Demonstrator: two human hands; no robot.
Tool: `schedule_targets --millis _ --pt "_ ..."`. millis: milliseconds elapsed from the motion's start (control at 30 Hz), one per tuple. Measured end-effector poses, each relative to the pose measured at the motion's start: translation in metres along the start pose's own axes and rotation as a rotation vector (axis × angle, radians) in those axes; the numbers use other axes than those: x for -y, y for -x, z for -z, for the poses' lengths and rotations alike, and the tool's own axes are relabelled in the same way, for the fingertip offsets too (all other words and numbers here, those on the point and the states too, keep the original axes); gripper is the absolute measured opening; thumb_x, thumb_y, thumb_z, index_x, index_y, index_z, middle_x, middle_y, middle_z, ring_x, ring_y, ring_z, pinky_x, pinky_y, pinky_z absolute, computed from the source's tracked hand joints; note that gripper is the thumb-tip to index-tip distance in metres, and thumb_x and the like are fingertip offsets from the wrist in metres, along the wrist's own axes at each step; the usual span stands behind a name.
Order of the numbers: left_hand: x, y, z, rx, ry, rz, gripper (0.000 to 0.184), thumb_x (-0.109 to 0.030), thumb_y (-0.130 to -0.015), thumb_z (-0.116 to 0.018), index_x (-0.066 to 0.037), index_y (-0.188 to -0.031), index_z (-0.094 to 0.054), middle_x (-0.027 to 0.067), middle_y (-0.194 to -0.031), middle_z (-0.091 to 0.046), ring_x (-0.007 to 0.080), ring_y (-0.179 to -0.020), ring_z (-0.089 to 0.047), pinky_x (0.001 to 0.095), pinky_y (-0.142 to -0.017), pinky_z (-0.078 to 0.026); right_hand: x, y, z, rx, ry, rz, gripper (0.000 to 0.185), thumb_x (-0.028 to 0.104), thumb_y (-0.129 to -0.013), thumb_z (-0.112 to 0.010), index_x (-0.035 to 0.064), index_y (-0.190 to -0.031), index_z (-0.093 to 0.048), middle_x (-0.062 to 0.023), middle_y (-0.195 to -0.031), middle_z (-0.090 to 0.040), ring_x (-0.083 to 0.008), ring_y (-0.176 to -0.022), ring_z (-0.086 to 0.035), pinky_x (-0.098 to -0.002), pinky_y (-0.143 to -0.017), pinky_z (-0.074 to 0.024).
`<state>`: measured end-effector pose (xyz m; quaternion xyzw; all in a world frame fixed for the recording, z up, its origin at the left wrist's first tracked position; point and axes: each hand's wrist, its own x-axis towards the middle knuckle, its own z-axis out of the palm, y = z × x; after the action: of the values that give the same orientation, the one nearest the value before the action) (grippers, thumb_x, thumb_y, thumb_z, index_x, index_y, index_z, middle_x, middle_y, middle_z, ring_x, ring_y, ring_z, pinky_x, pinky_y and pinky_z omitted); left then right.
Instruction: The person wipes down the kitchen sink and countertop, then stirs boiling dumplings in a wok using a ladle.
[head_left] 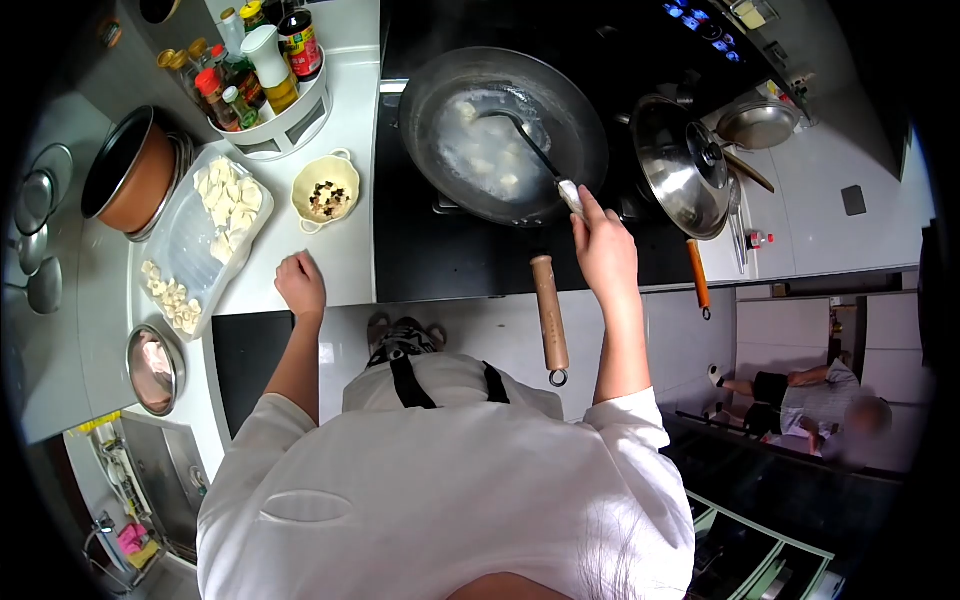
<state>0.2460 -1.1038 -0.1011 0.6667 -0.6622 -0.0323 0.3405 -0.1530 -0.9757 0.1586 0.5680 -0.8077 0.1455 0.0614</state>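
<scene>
My right hand grips the pale end of a long black ladle. The ladle's head dips into cloudy, steaming water in a dark wok, where several pale dumplings float. The wok's wooden handle points towards me, below my right hand. Curled closed, my left hand rests at the counter's front edge, with nothing visible in it. Just beyond it stands a small yellow two-eared bowl with dark and pale chopped bits. Further left, a clear plastic tray carries several uncooked dumplings.
A glass-lidded pan with an orange handle stands right of the wok. Bottled seasonings fill a white rack at back left. A brown pot and a metal bowl flank the tray. Another person is at far right.
</scene>
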Motion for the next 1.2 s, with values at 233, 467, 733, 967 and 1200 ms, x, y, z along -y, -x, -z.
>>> schedule_targets --millis 233,467,733,967,1200 --pt "-0.001 -0.001 0.000 -0.033 0.012 -0.030 0.021 -0.019 -0.094 -0.055 -0.004 -0.082 -0.062 0.0122 -0.082 -0.063 0.0346 -0.082 -0.057 0.0461 -0.073 -0.043 -0.002 0.024 0.062 -0.012 -0.088 -0.022 0.038 0.017 -0.090 -0.063 0.0127 -0.128 -0.061 -0.0172 -0.085 -0.064 -0.0357 -0.074 -0.065 -0.0429 -0.066 -0.0521" --pt "0.000 -0.001 -0.001 -0.010 0.001 -0.017 0.024 -0.023 -0.095 -0.053 -0.004 -0.084 -0.062 0.0130 -0.083 -0.063 0.0345 -0.083 -0.057 0.0462 -0.074 -0.043 -0.001 0.048 0.105 0.150 -0.019 -0.063 0.039 0.016 -0.088 -0.064 0.0135 -0.127 -0.062 -0.0161 -0.081 -0.063 -0.0338 -0.071 -0.064 -0.0419 -0.064 -0.0503" --pt "0.001 0.001 -0.002 0.003 -0.019 -0.009 0.021 -0.022 -0.095 -0.054 -0.006 -0.084 -0.062 0.0106 -0.084 -0.064 0.0328 -0.085 -0.058 0.0452 -0.075 -0.043 -0.001 0.033 0.059 0.110 0.023 -0.009 0.039 0.015 -0.088 -0.064 0.0143 -0.126 -0.061 -0.0168 -0.083 -0.063 -0.0345 -0.072 -0.065 -0.0429 -0.065 -0.0524" --pt "0.001 0.001 -0.002 -0.016 -0.020 -0.025 0.025 -0.023 -0.096 -0.052 -0.004 -0.085 -0.064 0.0130 -0.083 -0.064 0.0334 -0.083 -0.057 0.0459 -0.074 -0.043 0.008 -0.008 0.013 0.072 0.034 0.040 0.039 0.017 -0.087 -0.062 0.0115 -0.126 -0.059 -0.0187 -0.085 -0.065 -0.0375 -0.076 -0.067 -0.0449 -0.066 -0.0554" --pt "0.000 0.000 -0.001 0.001 -0.018 -0.001 0.023 -0.023 -0.096 -0.054 -0.006 -0.084 -0.062 0.0105 -0.085 -0.064 0.0324 -0.086 -0.058 0.0449 -0.076 -0.042 0.014 -0.038 -0.007 0.132 0.075 -0.010 0.028 0.018 -0.087 -0.062 0.0040 -0.110 -0.056 -0.0200 -0.086 -0.066 -0.0399 -0.077 -0.067 -0.0465 -0.067 -0.0553"
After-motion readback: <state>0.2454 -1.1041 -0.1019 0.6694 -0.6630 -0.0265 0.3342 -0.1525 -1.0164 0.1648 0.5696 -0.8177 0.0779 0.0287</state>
